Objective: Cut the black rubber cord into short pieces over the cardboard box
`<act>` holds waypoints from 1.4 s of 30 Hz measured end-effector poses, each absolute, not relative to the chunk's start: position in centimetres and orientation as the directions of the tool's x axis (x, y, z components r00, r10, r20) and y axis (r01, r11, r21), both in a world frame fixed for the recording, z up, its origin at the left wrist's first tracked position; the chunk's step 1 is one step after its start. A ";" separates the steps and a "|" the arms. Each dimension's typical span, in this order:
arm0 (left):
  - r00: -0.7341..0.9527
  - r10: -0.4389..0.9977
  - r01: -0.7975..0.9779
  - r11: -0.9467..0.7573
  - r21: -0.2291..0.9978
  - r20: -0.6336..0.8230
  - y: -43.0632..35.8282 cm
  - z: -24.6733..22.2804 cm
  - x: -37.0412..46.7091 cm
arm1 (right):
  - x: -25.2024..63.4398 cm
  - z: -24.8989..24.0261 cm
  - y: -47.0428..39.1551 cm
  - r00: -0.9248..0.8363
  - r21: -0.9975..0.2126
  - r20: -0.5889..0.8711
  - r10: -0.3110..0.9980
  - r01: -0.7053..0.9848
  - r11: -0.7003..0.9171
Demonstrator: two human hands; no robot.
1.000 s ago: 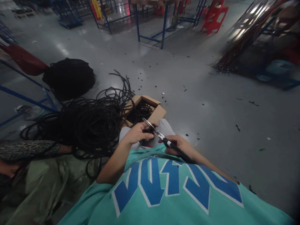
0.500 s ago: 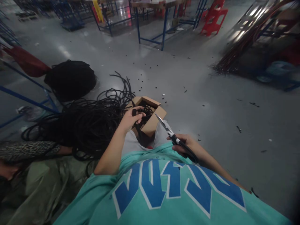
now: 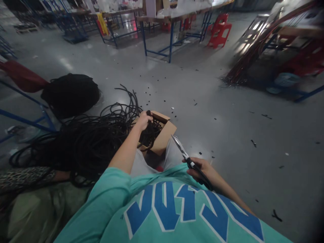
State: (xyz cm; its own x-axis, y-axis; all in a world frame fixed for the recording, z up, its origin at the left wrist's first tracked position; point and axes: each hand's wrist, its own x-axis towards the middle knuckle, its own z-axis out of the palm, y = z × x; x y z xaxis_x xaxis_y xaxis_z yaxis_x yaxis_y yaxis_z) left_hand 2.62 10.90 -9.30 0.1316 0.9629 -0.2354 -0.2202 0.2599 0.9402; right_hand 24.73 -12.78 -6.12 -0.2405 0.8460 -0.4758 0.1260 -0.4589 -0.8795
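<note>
My left hand [image 3: 143, 120] is closed around a black rubbery cord or tube [image 3: 150, 127], one end of which sticks up above the fist. It is over the left side of an open cardboard box [image 3: 165, 136] between my knees. Inside the box lie many short black pieces [image 3: 157, 125]. In my right hand [image 3: 202, 167], to the right of the box, is a pair of scissors [image 3: 181, 145] with black handles, its blades pointing up and left towards the box. The blades look nearly together. A large tangle of long black cords [image 3: 96, 135] lies to the left.
A round black bundle [image 3: 71, 94] sits on the floor behind the tangle. Another person's patterned sleeve or trouser leg [image 3: 27, 177] shows at left. Blue-legged tables [image 3: 169, 44] and red stools [image 3: 220, 32] stand ahead. Small black scraps [image 3: 253, 143] dot the floor.
My left hand has turned and closed into a fist on the cord, shifting slightly left. The scissors stay in my right hand. The whole view has tilted up a little.
</note>
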 end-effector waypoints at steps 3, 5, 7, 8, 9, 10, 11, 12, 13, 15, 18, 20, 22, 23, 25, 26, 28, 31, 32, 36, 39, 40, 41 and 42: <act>0.214 0.959 -0.232 0.237 0.943 -0.189 7.0 -9.7 2.5 | 24.7 -6.9 -12.4 -0.235 -0.884 -0.467 0.853 0.117 -0.452; 0.282 0.955 -0.271 0.168 0.948 -0.089 4.1 -9.6 2.3 | 24.5 -7.2 -12.1 -0.242 -0.895 -0.445 0.862 0.098 -0.434; 0.317 0.946 -0.241 0.152 0.959 -0.070 1.5 -9.1 2.2 | 24.4 -7.1 -11.8 -0.264 -0.905 -0.423 0.867 0.085 -0.416; 0.318 0.946 -0.229 0.141 0.963 -0.063 0.2 -8.7 2.1 | 24.3 -7.0 -11.6 -0.280 -0.910 -0.413 0.867 0.094 -0.403; 0.322 0.945 -0.220 0.133 0.966 -0.057 -0.9 -8.2 2.0 | 24.2 -6.8 -11.5 -0.295 -0.915 -0.404 0.866 0.113 -0.388; 0.320 0.946 -0.217 0.126 0.968 -0.051 -1.9 -7.7 2.0 | 24.2 -6.5 -11.4 -0.312 -0.918 -0.397 0.863 0.140 -0.371; 0.316 0.948 -0.216 0.120 0.969 -0.047 -2.8 -7.2 1.9 | 24.1 -6.3 -11.3 -0.330 -0.921 -0.389 0.860 0.170 -0.352; 0.306 0.951 -0.214 0.115 0.970 -0.045 -3.5 -6.7 1.9 | 24.0 -6.1 -11.2 -0.346 -0.925 -0.378 0.859 0.193 -0.329; 0.287 0.957 -0.210 0.111 0.971 -0.047 -4.2 -6.3 1.9 | 24.0 -5.9 -11.1 -0.357 -0.931 -0.357 0.863 0.210 -0.298; 0.236 0.970 -0.190 0.096 0.977 -0.050 -5.3 -5.5 2.0 | 24.0 -5.6 -11.1 -0.376 -0.948 -0.293 0.879 0.234 -0.216; 0.170 0.985 -0.131 0.056 0.990 -0.033 -6.4 -4.9 2.2 | 23.8 -5.4 -11.3 -0.408 -0.953 -0.208 0.889 0.290 -0.090; 0.148 0.989 -0.087 0.029 0.996 -0.016 -6.9 -4.5 2.3 | 23.7 -5.2 -11.5 -0.414 -0.936 -0.205 0.887 0.347 -0.054; 0.139 0.990 -0.049 0.017 0.999 -0.010 -7.4 -4.1 2.6 | 23.4 -4.9 -11.6 -0.400 -0.916 -0.213 0.892 0.399 -0.039; 0.138 0.990 -0.026 0.017 1.000 -0.014 -7.6 -3.7 2.8 | 23.3 -4.7 -11.7 -0.393 -0.908 -0.214 0.894 0.418 -0.033; 0.132 0.991 0.037 0.021 0.999 -0.025 -8.0 -3.1 3.1 | 23.0 -4.4 -11.7 -0.389 -0.898 -0.207 0.898 0.440 -0.016; 0.126 0.992 0.078 0.018 0.997 -0.028 -8.1 -2.8 3.2 | 22.9 -4.2 -11.7 -0.391 -0.896 -0.201 0.898 0.445 -0.006; 0.110 0.994 0.164 -0.003 0.986 -0.015 -8.4 -2.5 3.4 | 22.6 -3.9 -11.7 -0.403 -0.899 -0.182 0.897 0.438 0.014; 0.102 0.994 0.251 -0.054 0.966 0.029 -8.7 -2.5 3.4 | 22.2 -3.6 -11.7 -0.416 -0.913 -0.157 0.896 0.408 0.030; 0.108 0.993 0.268 -0.071 0.961 0.044 -8.8 -2.6 3.3 | 22.1 -3.6 -11.7 -0.415 -0.915 -0.150 0.897 0.403 0.033; 0.141 0.987 0.325 -0.125 0.937 0.083 -9.1 -2.7 3.1 | 22.0 -3.6 -11.6 -0.424 -0.911 -0.111 0.899 0.406 0.079; 0.150 0.985 0.374 -0.137 0.917 0.086 -9.3 -2.6 3.0 | 22.1 -3.7 -11.6 -0.432 -0.897 -0.072 0.899 0.421 0.131; 0.151 0.985 0.386 -0.135 0.912 0.082 -9.3 -2.6 3.0 | 22.1 -3.7 -11.6 -0.432 -0.891 -0.064 0.899 0.430 0.143; 0.154 0.985 0.394 -0.131 0.910 0.075 -9.4 -2.6 3.0 | 22.1 -3.8 -11.6 -0.433 -0.885 -0.061 0.899 0.439 0.152; 0.157 0.986 0.397 -0.123 0.910 0.065 -9.4 -2.6 3.0 | 22.1 -3.8 -11.6 -0.433 -0.880 -0.062 0.899 0.448 0.155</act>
